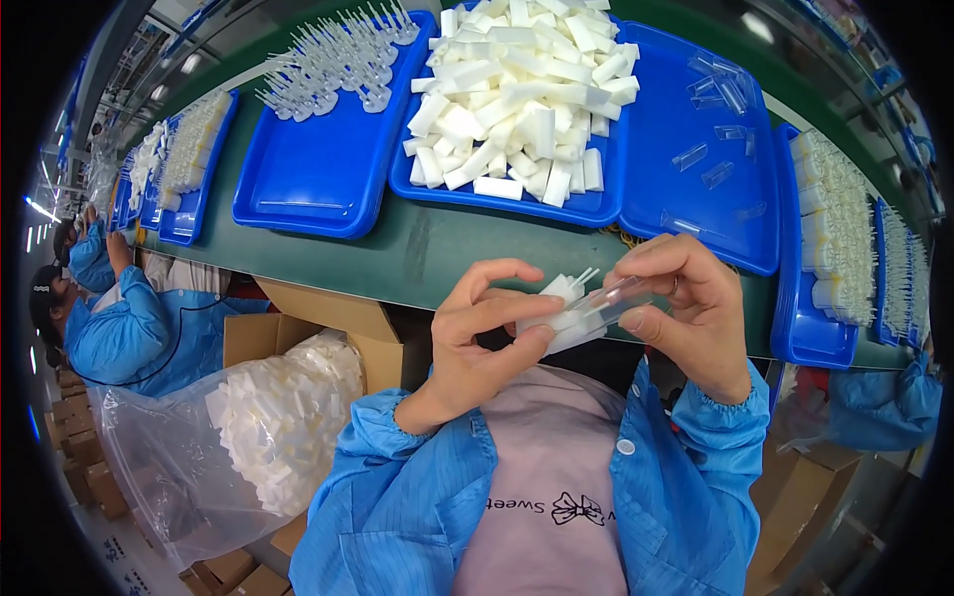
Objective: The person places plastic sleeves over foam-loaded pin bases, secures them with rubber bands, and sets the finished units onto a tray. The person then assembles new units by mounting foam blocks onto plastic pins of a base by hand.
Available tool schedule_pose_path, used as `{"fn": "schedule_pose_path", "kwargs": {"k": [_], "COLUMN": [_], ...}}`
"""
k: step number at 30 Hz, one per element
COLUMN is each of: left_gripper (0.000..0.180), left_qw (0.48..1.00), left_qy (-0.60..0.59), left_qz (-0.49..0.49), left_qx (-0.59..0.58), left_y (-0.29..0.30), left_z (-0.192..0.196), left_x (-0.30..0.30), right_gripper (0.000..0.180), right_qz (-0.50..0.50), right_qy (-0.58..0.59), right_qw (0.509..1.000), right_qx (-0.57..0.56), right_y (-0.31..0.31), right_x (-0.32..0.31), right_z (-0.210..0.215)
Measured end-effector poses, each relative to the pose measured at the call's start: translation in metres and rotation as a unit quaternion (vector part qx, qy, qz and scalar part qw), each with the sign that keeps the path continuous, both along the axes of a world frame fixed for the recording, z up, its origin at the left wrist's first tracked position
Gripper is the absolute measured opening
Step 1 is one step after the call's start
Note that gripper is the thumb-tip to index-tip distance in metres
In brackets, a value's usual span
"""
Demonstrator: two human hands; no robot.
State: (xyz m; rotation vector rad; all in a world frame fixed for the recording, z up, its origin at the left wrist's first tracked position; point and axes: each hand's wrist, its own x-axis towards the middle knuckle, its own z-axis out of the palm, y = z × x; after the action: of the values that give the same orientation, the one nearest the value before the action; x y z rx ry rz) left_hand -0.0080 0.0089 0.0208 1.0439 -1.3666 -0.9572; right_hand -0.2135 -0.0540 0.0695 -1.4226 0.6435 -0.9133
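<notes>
In front of the heaped tray [507, 206], on the wearer's side, I see 2 bare hands at work: the left hand [487, 333] pinches a white piece [564, 326] with thin stems, while the right hand [691, 313] grips a clear tube [628, 294] whose end overlaps that piece; I can't tell whether it's around it. Left of the heaped tray, 1 blue tray [308, 189] bears stemmed white parts [338, 65]; right of it, another tray [686, 119] holds loose clear tubes [717, 175].

Left grip [479, 333] points toward two o'clock, right grip [699, 308] toward ten, both in a bent-fingered pinch.
</notes>
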Motion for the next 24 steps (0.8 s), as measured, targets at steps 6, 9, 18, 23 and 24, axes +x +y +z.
{"fn": "schedule_pose_path", "kwargs": {"k": [6,9,18,23,24], "left_gripper": [0.030,0.030,0.041,0.037,0.037], "left_qw": [0.994,0.996,0.997,0.985,0.985], "left_qy": [0.061,0.053,0.072,-0.130,-0.131], "left_qz": [0.014,0.012,0.013,0.055,0.055], "left_qx": [0.085,0.074,-0.020,-0.095,-0.098], "left_y": [0.001,0.001,-0.002,-0.009,-0.011], "left_z": [-0.002,-0.004,0.004,0.010,0.012], "left_x": [-0.006,-0.005,-0.006,-0.005,-0.005], "right_gripper": [0.030,0.031,0.029,0.030,0.030], "right_qz": [-0.006,-0.024,-0.045,-0.063,-0.071], "right_qy": [0.038,0.016,-0.108,-0.117,-0.107], "right_qw": [0.997,0.998,0.987,0.988,0.990], "right_qx": [-0.064,0.047,0.115,0.080,0.051], "right_y": [0.002,0.002,0.002,0.007,0.008], "right_x": [-0.003,0.001,-0.006,-0.001,0.000], "right_z": [-0.005,-0.006,-0.021,-0.024,-0.025]}}
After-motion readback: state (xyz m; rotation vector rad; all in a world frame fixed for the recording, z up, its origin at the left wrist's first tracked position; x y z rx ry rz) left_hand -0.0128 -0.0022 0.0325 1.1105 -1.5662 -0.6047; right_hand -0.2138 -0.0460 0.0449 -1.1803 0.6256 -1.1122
